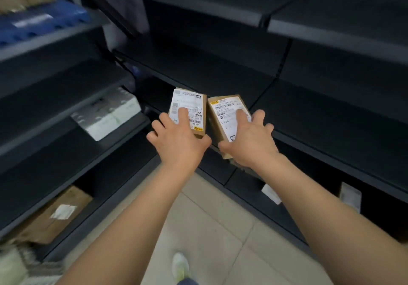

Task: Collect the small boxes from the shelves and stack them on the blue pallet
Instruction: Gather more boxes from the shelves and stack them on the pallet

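Two small brown cardboard boxes with white shipping labels are held side by side in front of a dark shelf. My left hand (176, 139) grips the left box (194, 101), fingers across its label. My right hand (249, 143) grips the right box (225, 112), which tilts slightly to the right. Both boxes hover over the front edge of the dark shelf (309, 108). The blue pallet (44, 22) shows blurred at the upper left, with brown boxes stacked on it.
Dark shelving runs along the left and the right, meeting in a corner ahead. A white package (106, 117) lies on a left shelf, a brown carton (55, 214) on the lowest left shelf. Small parcels (351, 194) sit low right. Beige tiled floor (209, 229) lies between.
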{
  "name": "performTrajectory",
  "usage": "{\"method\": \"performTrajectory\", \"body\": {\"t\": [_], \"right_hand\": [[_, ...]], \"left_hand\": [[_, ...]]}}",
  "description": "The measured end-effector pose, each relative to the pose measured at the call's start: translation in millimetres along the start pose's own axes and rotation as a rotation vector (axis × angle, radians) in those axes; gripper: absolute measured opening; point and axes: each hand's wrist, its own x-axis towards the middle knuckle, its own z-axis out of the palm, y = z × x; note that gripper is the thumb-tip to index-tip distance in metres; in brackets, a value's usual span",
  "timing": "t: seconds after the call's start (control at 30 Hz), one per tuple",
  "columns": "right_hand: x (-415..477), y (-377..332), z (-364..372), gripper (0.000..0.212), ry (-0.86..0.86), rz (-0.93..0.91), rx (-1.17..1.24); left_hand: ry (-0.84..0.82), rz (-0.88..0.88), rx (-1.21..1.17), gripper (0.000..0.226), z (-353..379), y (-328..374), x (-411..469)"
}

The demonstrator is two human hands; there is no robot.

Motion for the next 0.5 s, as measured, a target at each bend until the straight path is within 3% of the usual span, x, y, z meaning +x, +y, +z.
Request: {"method": "performTrajectory", "body": {"t": [0.23, 0.5], "right_hand": [[27.5, -97.2, -46.1, 0.083, 0.205, -0.196, -0.036], [80.6, -228.1, -62.9, 0.078, 0.304, -0.383, -0.011]], "left_hand": [[0.200, -0.115, -0.016, 0.070, -76.8, -57.4, 71.8], [0.307, -0.237, -0.070, 0.070, -132.3, -136.0, 161.8]]}}
